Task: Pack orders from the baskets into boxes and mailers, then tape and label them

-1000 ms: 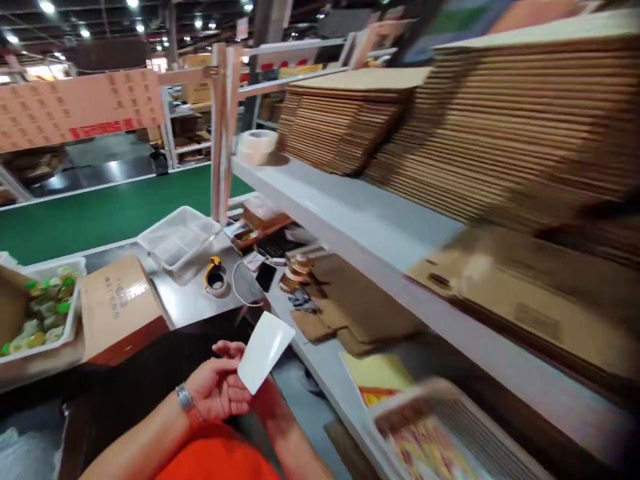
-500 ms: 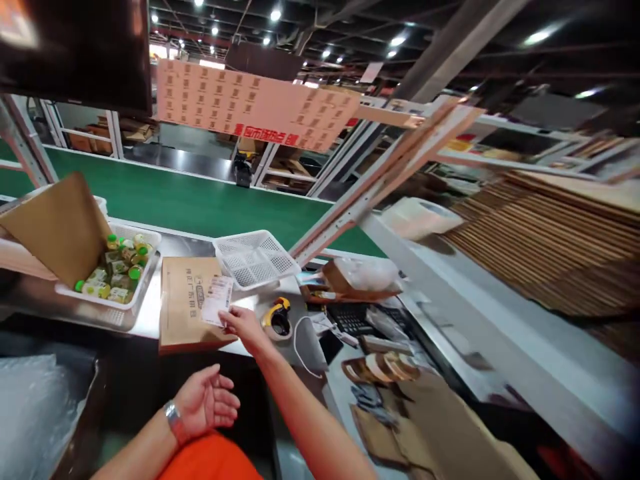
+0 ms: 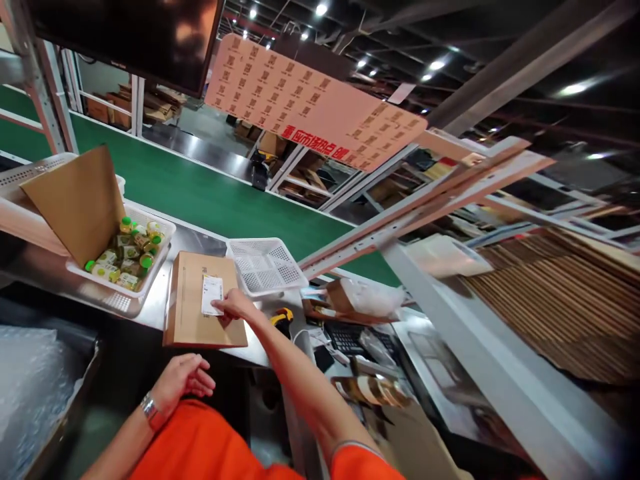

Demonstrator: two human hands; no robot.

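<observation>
A closed cardboard box (image 3: pixel 187 293) lies flat on the metal bench in the head view. On its top face rests a white shipping label (image 3: pixel 212 291), which looks flat against the cardboard. The thumb and fingers of my right hand (image 3: pixel 234 307) are closed at the label's lower right edge; the curled fingertips are partly hidden. Below the box, in front of the bench edge, my left hand (image 3: pixel 184 381) hangs with loosely bent fingers and holds nothing. A yellow and black tape dispenser (image 3: pixel 283 316) sits right of the box, partly behind my right forearm.
On the left, a white basket (image 3: pixel 167 247) holds small green-capped bottles and an upright cardboard sheet (image 3: pixel 83 200). Behind the box is another white basket (image 3: pixel 267 267). A keyboard (image 3: pixel 347 338) and stacked cardboard (image 3: pixel 555 300) are to the right. The green conveyor (image 3: pixel 200 180) runs behind.
The label was tilted in my right hand above the box; now it lies straighter on the top face. My left hand has turned from palm up to palm inward. The camera view has tilted.
</observation>
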